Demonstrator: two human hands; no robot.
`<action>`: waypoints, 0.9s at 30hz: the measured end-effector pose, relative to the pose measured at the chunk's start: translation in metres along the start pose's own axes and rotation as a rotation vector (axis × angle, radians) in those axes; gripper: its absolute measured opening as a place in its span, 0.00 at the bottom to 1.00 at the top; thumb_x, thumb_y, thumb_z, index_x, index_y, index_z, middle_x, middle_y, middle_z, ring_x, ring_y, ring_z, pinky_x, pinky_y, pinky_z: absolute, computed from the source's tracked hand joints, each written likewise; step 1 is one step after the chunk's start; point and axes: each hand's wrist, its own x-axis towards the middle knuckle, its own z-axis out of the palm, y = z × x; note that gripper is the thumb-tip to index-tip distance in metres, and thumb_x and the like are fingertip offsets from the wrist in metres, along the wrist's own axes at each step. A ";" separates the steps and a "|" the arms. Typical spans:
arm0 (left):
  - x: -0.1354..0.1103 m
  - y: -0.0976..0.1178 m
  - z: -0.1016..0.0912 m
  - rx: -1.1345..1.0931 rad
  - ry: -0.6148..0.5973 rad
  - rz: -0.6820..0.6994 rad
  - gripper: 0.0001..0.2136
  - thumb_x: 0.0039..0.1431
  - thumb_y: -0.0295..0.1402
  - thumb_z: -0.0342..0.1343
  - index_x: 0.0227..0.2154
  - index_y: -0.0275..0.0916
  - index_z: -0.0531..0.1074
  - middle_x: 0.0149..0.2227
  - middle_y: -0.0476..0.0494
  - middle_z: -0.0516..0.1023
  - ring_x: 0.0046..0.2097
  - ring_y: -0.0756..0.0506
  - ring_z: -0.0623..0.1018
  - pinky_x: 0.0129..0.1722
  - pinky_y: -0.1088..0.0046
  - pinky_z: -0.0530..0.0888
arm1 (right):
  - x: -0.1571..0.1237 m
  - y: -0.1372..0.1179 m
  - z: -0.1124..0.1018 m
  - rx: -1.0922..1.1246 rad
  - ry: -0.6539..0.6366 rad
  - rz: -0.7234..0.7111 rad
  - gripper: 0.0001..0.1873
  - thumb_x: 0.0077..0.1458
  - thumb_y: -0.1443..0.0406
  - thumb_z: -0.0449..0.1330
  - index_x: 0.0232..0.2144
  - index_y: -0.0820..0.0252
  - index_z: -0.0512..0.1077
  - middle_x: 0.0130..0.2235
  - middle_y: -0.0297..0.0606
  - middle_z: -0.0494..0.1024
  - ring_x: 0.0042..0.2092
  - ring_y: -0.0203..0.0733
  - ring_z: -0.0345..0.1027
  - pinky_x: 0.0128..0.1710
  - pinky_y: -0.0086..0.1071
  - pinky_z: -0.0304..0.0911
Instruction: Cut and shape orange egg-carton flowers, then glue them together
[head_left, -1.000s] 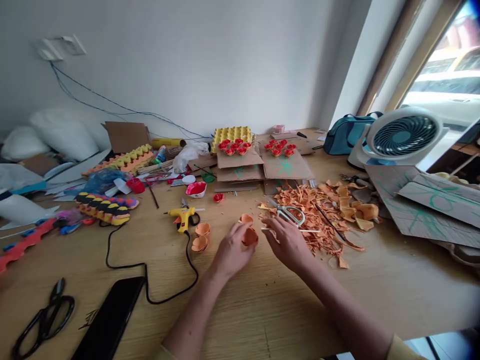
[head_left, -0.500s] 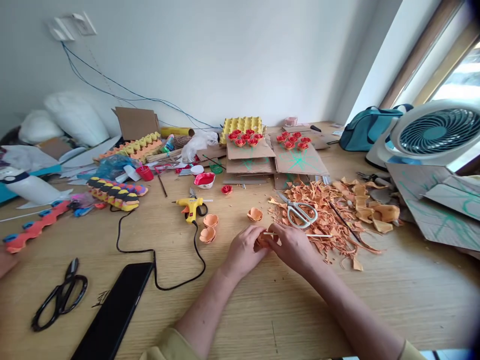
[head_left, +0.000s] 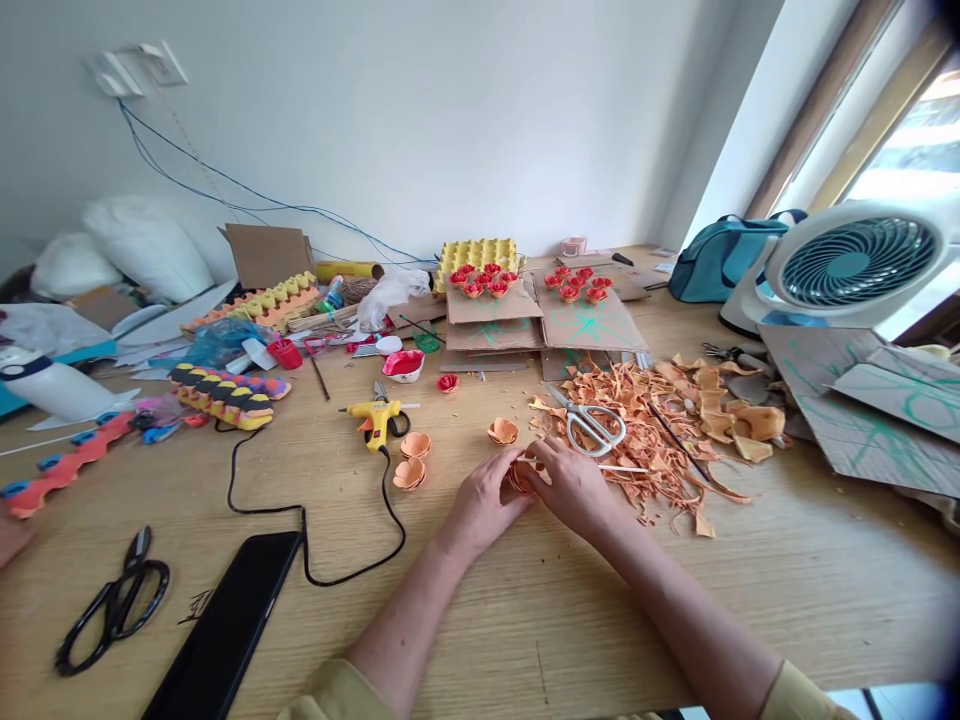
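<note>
Both hands meet over the middle of the table around an orange egg-carton flower [head_left: 519, 478]. My left hand [head_left: 487, 497] curls round its left side, with fingers and thumb closed on it. From the right, my right hand [head_left: 574, 488] pinches the same flower, and its fingers hide much of it. A thin white stick [head_left: 628, 469] runs beneath the right hand, its left end showing by the fingertips. Just beyond the hands sits another orange flower cup [head_left: 502, 431]. Two more orange cups, one nearer [head_left: 409, 474] and one farther [head_left: 415, 445], stand to the left.
A yellow glue gun [head_left: 377, 420] with a black cord lies left. Scissors [head_left: 594, 428] rest on orange carton scraps [head_left: 652, 440]. Red flowers [head_left: 487, 280] stand on cardboard behind. Black scissors [head_left: 116, 605] and a phone [head_left: 225, 630] lie front left; another person's hand [head_left: 13, 538] shows there.
The view has shifted slightly, moving most things a little left in the picture. Both hands stay on the orange flower, with the right fingers slightly repositioned over it.
</note>
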 end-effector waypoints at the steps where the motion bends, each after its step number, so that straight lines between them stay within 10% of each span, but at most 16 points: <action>1: 0.000 -0.001 0.000 -0.001 0.001 0.005 0.27 0.54 0.27 0.64 0.57 0.45 0.65 0.53 0.41 0.77 0.52 0.42 0.78 0.54 0.62 0.74 | 0.001 0.000 0.000 0.002 0.006 0.001 0.05 0.63 0.64 0.57 0.36 0.58 0.72 0.36 0.39 0.77 0.34 0.40 0.71 0.32 0.30 0.54; 27: 0.002 0.002 -0.006 0.199 0.201 0.129 0.22 0.59 0.25 0.58 0.56 0.42 0.67 0.55 0.37 0.72 0.58 0.38 0.70 0.58 0.53 0.70 | -0.003 0.023 -0.018 -0.085 0.342 -0.134 0.12 0.64 0.69 0.50 0.29 0.58 0.68 0.28 0.37 0.75 0.31 0.41 0.64 0.35 0.35 0.50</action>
